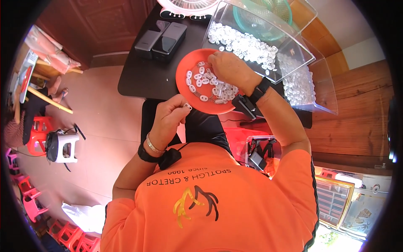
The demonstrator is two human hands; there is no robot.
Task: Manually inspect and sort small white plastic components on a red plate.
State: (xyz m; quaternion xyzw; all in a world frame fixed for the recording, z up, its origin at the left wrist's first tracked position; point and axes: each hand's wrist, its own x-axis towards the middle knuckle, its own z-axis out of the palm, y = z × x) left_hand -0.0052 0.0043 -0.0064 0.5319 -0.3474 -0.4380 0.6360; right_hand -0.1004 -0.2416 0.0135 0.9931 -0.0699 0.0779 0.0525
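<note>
My left hand [171,114] is closed around a small white plastic piece [187,106], held just beside the near-left rim of an orange-red plate [183,69]. The plate carries several small white oval rings [210,84]. My right hand [230,67] reaches over the plate's far side, fingers bent down among the white pieces; what it pinches is hidden. Both wrists wear black bands, and the left one also has a metal bangle.
A clear plastic bin [256,40] with many white pieces sits behind the plate, with a second clear tray [310,88] to its right. Two dark boxes [161,38] lie on the black table [142,71]. A fan base [184,8] stands at the back. Red stools [37,126] stand left.
</note>
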